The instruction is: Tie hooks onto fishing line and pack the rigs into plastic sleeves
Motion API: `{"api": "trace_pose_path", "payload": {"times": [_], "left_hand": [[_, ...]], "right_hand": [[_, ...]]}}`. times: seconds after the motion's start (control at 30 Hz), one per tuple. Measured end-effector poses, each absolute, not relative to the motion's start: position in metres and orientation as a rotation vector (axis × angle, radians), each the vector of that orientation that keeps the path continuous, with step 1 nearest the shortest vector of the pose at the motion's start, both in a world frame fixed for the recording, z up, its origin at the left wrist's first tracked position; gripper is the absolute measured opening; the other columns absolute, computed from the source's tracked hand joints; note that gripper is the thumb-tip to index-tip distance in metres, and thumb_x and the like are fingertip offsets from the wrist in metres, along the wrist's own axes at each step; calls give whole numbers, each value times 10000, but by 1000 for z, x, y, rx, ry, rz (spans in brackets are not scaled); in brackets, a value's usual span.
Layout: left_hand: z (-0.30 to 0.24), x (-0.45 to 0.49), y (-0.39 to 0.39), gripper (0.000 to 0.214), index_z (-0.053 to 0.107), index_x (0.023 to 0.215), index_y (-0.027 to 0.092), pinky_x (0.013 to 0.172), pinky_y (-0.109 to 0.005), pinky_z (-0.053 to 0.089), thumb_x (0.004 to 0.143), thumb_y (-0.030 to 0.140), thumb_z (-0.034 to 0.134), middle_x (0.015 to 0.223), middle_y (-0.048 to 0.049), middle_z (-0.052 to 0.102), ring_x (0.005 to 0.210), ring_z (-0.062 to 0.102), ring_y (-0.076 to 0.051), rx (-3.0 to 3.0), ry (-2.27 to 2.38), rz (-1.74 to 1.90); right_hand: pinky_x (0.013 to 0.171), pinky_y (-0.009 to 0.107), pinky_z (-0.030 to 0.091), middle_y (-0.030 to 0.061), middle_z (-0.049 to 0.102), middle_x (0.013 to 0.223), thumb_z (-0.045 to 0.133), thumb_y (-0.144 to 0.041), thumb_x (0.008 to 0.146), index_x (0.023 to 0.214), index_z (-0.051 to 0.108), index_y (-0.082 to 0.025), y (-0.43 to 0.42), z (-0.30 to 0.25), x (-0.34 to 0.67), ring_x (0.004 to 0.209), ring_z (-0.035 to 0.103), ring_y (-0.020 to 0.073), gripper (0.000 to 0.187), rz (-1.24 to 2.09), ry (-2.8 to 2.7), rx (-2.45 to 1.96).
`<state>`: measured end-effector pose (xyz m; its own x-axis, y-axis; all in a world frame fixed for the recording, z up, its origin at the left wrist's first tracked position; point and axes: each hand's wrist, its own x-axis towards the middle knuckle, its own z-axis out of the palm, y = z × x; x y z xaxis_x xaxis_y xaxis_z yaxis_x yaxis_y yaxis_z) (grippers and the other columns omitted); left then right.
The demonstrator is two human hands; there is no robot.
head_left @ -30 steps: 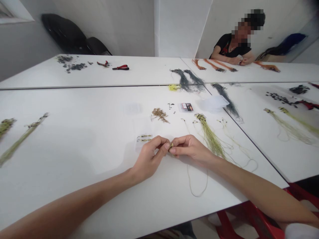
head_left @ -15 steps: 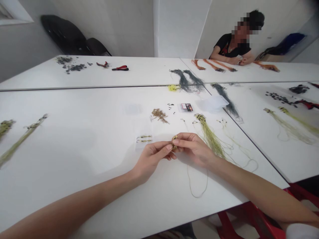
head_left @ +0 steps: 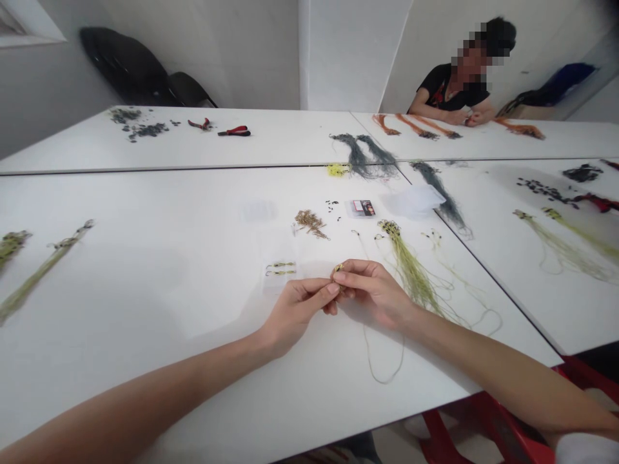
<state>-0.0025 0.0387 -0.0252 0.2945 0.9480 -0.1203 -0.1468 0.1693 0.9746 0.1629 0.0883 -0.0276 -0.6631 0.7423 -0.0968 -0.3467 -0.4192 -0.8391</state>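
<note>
Well, the right hand (head_left: pixel 372 293) is closed in a pinch on a small gold fishing rig (head_left: pixel 338 268), held between thumb and fingertips. The left hand (head_left: pixel 300 316) sits half-curled just beside it; whether it grips anything, I cannot tell. On the tabletop (head_left: pixel 145 193), a bundle of green-lined hooks (head_left: pixel 411 274) lies just right of the right hand, a loop of thin line (head_left: pixel 384 361) below it, and a clear box (head_left: pixel 279 278) holding two gold rigs (head_left: pixel 279 269) just left of the left hand.

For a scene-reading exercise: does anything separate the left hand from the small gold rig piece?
Nothing visible does: the left hand lies close below the small gold rig piece, which the right hand's fingers pinch.
</note>
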Motion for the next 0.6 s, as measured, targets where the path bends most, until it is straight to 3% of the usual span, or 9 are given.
{"api": "trace_pose_path", "payload": {"times": [0.6], "left_hand": [[-31, -5, 40, 233, 670, 755, 145, 649, -266, 342, 922, 266, 562, 747, -20, 566, 672, 427, -110, 1052, 847, 1008]], "right_hand": [[670, 354, 421, 6, 597, 601, 733, -231, 789, 752, 732, -159, 89, -32, 163, 634, 533, 147, 81, 2060, -1140, -679]]}}
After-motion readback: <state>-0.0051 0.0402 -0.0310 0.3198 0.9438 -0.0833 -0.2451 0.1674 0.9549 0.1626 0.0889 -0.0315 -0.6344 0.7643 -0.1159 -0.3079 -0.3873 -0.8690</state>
